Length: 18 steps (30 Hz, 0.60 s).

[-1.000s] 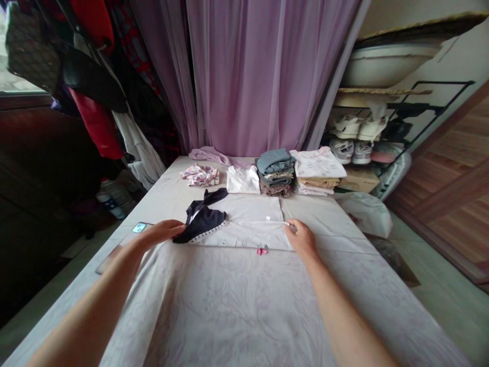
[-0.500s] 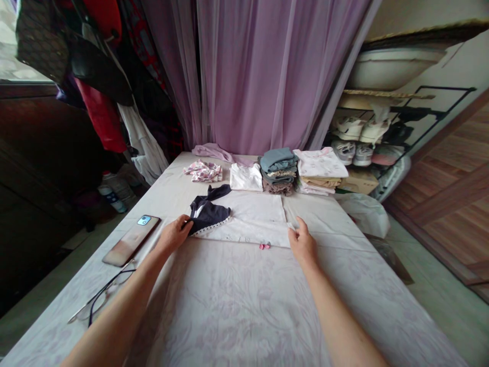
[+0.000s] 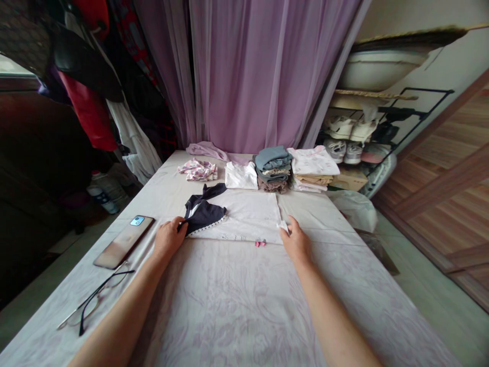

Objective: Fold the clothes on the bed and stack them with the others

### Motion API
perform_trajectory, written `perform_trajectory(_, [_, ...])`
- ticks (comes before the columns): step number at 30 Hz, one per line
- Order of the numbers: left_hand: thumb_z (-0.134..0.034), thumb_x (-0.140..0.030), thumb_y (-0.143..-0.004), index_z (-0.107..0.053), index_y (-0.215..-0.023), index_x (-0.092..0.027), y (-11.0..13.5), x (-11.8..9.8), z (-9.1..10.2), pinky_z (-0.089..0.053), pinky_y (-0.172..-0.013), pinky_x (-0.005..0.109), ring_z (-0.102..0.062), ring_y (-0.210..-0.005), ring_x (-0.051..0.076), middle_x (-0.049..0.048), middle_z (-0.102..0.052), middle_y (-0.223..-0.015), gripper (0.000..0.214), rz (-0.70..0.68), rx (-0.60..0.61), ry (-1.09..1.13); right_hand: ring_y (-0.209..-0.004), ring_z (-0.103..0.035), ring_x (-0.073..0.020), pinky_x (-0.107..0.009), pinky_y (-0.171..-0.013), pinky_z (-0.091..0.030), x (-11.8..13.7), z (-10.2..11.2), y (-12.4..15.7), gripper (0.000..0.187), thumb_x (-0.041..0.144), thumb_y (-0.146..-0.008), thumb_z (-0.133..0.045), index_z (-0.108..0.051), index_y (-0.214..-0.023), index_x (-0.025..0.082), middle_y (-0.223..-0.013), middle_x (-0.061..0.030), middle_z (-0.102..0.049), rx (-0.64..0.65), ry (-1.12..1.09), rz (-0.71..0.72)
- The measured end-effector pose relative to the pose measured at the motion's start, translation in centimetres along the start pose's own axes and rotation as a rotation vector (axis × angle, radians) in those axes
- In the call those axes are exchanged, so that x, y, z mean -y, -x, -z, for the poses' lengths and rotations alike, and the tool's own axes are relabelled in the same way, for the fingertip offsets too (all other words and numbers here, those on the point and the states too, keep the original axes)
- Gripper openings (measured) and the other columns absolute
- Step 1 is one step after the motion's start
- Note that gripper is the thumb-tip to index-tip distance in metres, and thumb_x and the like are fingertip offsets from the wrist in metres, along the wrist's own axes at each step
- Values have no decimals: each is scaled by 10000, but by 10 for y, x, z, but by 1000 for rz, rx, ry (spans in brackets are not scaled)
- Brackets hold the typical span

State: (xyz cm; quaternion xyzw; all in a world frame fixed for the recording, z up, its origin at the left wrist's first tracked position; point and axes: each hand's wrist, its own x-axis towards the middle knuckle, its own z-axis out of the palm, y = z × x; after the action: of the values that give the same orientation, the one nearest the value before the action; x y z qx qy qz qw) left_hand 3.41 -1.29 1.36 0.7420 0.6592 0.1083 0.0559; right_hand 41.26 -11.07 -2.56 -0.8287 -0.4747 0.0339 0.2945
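A pale folded garment (image 3: pixel 250 216) with a dark navy collar part (image 3: pixel 202 211) lies flat on the table (image 3: pixel 237 306). My left hand (image 3: pixel 168 238) rests at its left edge, fingers curled on the navy fabric's corner. At the garment's right near corner, my right hand (image 3: pixel 295 239) pinches a small fold of the pale cloth between thumb and fingers. A tiny pink bow (image 3: pixel 260 243) sits on the near hem between the hands.
Folded clothes stand at the table's far end: a floral piece (image 3: pixel 198 169), a white one (image 3: pixel 240 176), a grey stack (image 3: pixel 273 168), a pale stack (image 3: pixel 313 168). A phone (image 3: pixel 124 240) and glasses (image 3: pixel 91 300) lie left. A shoe rack (image 3: pixel 359 137) stands right, a purple curtain (image 3: pixel 260 76) behind.
Both hands have drawn slightly nearer along the garment's side edges. The right hand now pinches the corner of the pale cloth. The view tilted, bringing the phone and glasses into sight.
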Motion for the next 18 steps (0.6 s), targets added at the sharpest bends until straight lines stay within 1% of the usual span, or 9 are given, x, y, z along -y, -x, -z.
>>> perform_trajectory(3, [-420, -370, -907, -634, -1154, -167, 3, -1, 1, -487, -837, 379, -671, -928, 298, 128, -730, -942, 386, 25, -21, 1, -884, -638, -220, -299, -717, -450, -1, 1, 2, 516, 329, -850, -522, -519, -1348, 193, -1098, -89, -687, -59, 28, 19])
perform_trajectory(5, [-452, -342, -892, -618, -1170, -169, 7, -4, 1, -475, -889, 406, -646, -996, 302, 131, -717, -1033, 367, 0, -95, 14, -1012, -616, -250, -337, -812, -469, -1, 2, 3, 487, 325, -863, -502, -542, -1326, 180, -1190, -128, -642, -136, 31, 91])
perform_trajectory(7, [-448, -316, -900, -603, -1208, -176, 11, -11, -2, -440, -974, 423, -596, -1113, 294, 136, -673, -1189, 372, -103, -184, 34, -1157, -560, -267, -377, -936, -449, 3, 2, 6, 455, 327, -897, -462, -560, -1314, 173, -1277, -156, -597, -175, 22, 226])
perform_trajectory(8, [-429, -311, -916, -604, -1224, -182, 13, -17, -5, -413, -1020, 423, -564, -1174, 284, 131, -644, -1257, 377, -190, -202, 45, -1221, -525, -267, -394, -995, -423, 7, 1, 9, 444, 325, -916, -437, -566, -1313, 173, -1314, -157, -581, -160, 24, 307])
perform_trajectory(9, [-406, -318, -934, -605, -1244, -190, 14, -23, -9, -380, -1065, 421, -529, -1233, 273, 120, -617, -1313, 389, -295, -191, 54, -1273, -489, -261, -408, -1044, -389, 12, 0, 13, 437, 322, -935, -412, -570, -1315, 177, -1351, -150, -567, -116, 39, 388])
perform_trajectory(11, [-367, -373, -967, -583, -1310, -211, 17, -36, -19, -307, -1136, 425, -447, -1339, 257, 92, -564, -1405, 437, -502, -95, 60, -1347, -429, -246, -435, -1110, -322, 24, -3, 21, 434, 314, -961, -371, -569, -1329, 198, -1424, -116, -529, 36, 105, 523])
perform_trajectory(13, [-351, -473, -974, -512, -1404, -235, 19, -46, -30, -236, -1176, 455, -357, -1415, 262, 76, -492, -1482, 516, -620, 18, 36, -1397, -372, -234, -467, -1150, -254, 34, -5, 30, 447, 318, -974, -355, -540, -1369, 221, -1482, -85, -482, 201, 189, 606])
perform_trajectory(15, [-337, -551, -966, -424, -1472, -261, 21, -50, -38, -183, -1191, 485, -300, -1448, 269, 71, -417, -1538, 590, -638, 77, 6, -1428, -325, -224, -478, -1170, -208, 38, -5, 35, 472, 345, -978, -358, -492, -1416, 231, -1524, -76, -430, 300, 251, 625])
perform_trajectory(18, [-327, -576, -963, -384, -1492, -301, 22, -49, -41, -144, -1190, 528, -281, -1458, 280, 66, -365, -1568, 598, -601, 94, -26, -1453, -277, -214, -464, -1185, -176, 34, 0, 35, 505, 382, -978, -362, -454, -1448, 219, -1561, -76, -367, 342, 306, 581])
